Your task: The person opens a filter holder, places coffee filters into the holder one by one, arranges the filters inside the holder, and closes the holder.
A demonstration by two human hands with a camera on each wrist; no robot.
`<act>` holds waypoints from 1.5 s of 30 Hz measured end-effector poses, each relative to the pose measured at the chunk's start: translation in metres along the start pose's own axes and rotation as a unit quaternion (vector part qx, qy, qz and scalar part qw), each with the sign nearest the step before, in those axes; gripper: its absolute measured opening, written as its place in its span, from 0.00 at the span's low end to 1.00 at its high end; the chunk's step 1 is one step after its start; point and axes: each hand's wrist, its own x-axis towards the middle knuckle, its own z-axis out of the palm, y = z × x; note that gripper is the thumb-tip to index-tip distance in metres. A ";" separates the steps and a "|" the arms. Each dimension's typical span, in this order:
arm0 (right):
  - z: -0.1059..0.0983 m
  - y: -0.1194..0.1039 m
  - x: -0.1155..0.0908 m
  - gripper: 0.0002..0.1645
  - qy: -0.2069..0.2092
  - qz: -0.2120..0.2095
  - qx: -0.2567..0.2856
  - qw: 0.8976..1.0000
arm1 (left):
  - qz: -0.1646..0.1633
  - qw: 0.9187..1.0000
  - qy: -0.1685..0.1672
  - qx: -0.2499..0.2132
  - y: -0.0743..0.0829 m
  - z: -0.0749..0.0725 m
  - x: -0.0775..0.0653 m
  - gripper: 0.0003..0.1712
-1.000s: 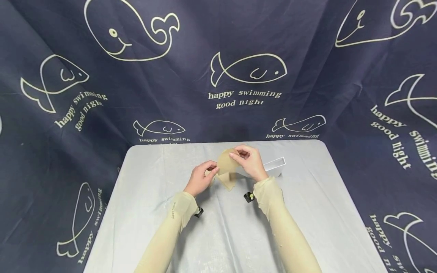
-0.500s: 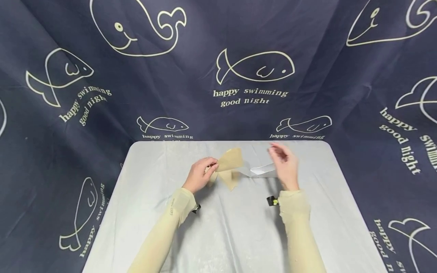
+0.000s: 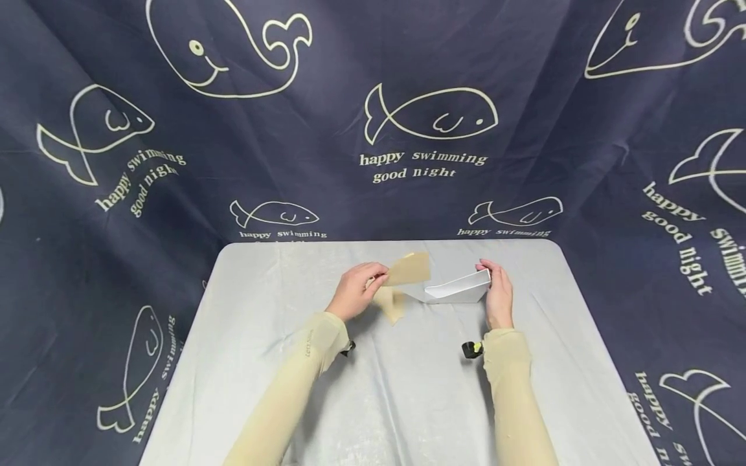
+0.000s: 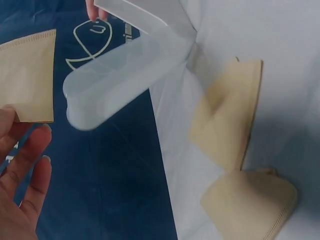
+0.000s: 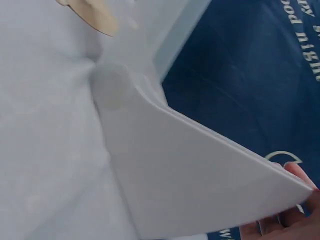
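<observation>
Dark navy curtain [image 3: 326, 129] behind and at both sides, softly creased, printed with pale outline fish and lettering. In front of it, a table [image 3: 408, 388] with rounded far corners, under a pale, wrinkled, faintly glossy cover.

Tan paper filter [image 3: 408, 270]: off the table, toward its far edge, left of the white box. Thin, matte, flat; a straight side and, along one edge, a fine crimped seam in the left wrist view. Left hand [image 3: 357, 288] pinched it near a corner, thumb against fingers, grip narrow; the lower fingers lay loosely bent, clear of the paper.

White box [image 3: 457, 288], just right of the filter: smooth, plastic-looking, open-topped, its side wall wedge-shaped, tall at the right end and tapering left. Right hand [image 3: 499, 294] held that tall end, fingers wrapped behind the corner.

Lid [image 4: 120, 82], joined at the box's low end: translucent, milky, long, its tip rounded into two lobes. It lay folded open.

Near the lid, on the cover, a folded tan filter [image 4: 227, 117], blurred, and a second tan filter [image 4: 250, 205] with a crimped rim; their edges met in the left wrist view.

Cream sleeves [image 3: 519, 401] covered both forearms, the fabric gathered at the wrists.
</observation>
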 end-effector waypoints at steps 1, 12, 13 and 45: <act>0.002 -0.001 -0.002 0.29 -0.001 0.000 -0.008 1.000 | 0.001 1.000 -0.001 0.002 0.002 0.003 0.003 0.09; 0.005 0.037 0.015 0.30 0.012 0.030 0.016 0.999 | 0.005 0.999 -0.002 0.052 0.031 0.042 0.033 0.07; 0.006 0.040 0.016 0.30 0.014 0.029 0.018 0.999 | 0.007 0.998 -0.007 0.065 0.033 0.045 0.036 0.07; 0.006 0.048 0.019 0.29 0.025 0.012 -0.053 0.998 | -0.037 0.927 -0.134 0.350 0.070 0.109 0.063 0.16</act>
